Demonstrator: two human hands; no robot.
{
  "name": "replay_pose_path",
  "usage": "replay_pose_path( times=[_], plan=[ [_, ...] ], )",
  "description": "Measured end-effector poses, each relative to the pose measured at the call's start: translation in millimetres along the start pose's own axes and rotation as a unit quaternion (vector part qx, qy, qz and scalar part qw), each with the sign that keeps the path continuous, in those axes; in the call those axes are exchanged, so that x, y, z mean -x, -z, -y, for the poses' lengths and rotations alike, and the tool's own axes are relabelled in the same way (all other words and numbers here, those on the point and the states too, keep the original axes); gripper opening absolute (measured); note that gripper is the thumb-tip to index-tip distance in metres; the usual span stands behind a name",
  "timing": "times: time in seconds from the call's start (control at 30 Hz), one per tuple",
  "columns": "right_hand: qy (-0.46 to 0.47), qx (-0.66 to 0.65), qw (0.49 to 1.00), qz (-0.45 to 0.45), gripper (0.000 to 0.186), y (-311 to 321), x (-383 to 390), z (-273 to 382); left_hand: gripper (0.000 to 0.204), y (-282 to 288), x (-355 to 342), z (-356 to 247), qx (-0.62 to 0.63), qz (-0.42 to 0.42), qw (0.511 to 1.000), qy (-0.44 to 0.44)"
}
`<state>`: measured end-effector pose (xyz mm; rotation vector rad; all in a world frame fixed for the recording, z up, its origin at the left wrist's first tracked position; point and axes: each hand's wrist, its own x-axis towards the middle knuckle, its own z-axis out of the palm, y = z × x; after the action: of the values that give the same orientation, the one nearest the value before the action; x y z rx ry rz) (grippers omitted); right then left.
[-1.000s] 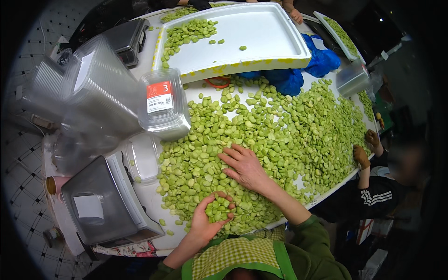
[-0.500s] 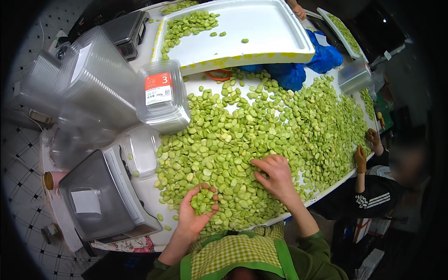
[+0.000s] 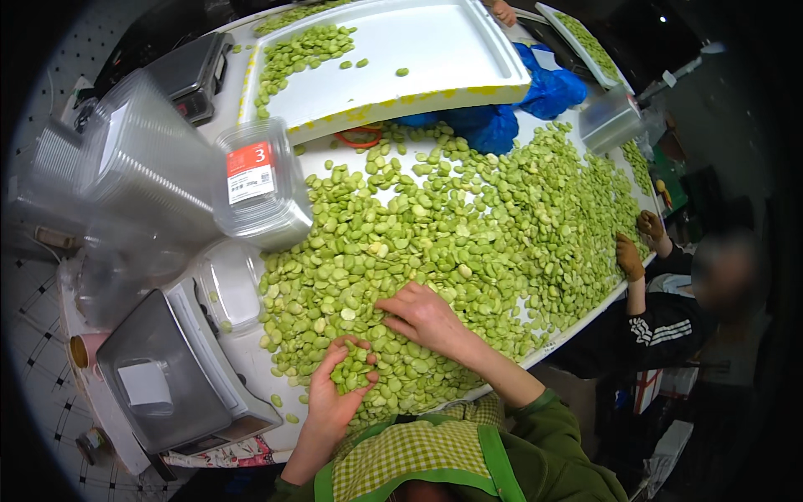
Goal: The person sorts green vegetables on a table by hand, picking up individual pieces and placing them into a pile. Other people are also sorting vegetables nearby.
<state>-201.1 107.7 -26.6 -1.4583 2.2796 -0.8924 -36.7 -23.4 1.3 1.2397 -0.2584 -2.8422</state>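
Observation:
A wide spread of shelled green beans (image 3: 502, 209) covers the table before me. My left hand (image 3: 333, 393) is cupped round a handful of green beans (image 3: 353, 366) near the pile's front. Just right of it and slightly higher, my right hand (image 3: 425, 318) is low over the pile, fingers bent and apart, fingertips among or just above the beans; I make out nothing held in it. Left of the pile are an empty clear container (image 3: 230, 284), a scale with a grey plate (image 3: 176, 393), and lidded clear containers with a red-and-white label (image 3: 263, 213).
Tall stacks of clear plastic containers (image 3: 138, 159) stand at left, a second scale (image 3: 180, 75) behind. A white foam tray (image 3: 393, 50) with some beans and blue bags (image 3: 493, 125) lie at back. A co-worker (image 3: 669, 326) at right has gloved hands (image 3: 629, 258) at the pile's edge.
Since half a second ago my right hand has moved left, closer to my left hand, which still holds its beans. The whole view has shifted slightly.

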Motion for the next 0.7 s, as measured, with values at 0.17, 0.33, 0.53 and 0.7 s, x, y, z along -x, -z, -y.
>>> replay_pose_path(
  times=[0.17,0.33,0.53,0.7],
  plan=[
    [0.001,0.073,0.992,-0.100,0.011,40.3,34.4,-3.2,0.018,2.8,-3.1,0.8,-0.005,0.010,1.000,-0.001],
    [-0.233,0.049,0.930,-0.282,0.021,66.6,66.8,-53.5,0.013,1.9,-4.7,0.9,0.024,-0.008,1.000,0.008],
    [-0.150,0.113,0.959,-0.213,0.029,70.5,65.7,-60.0,0.012,2.1,-4.1,-0.1,0.011,0.004,1.000,0.002],
    [-0.132,0.169,0.959,-0.185,0.028,68.3,63.7,-68.7,0.013,4.8,-5.9,3.3,-0.003,0.021,1.000,0.018]
  ],
)
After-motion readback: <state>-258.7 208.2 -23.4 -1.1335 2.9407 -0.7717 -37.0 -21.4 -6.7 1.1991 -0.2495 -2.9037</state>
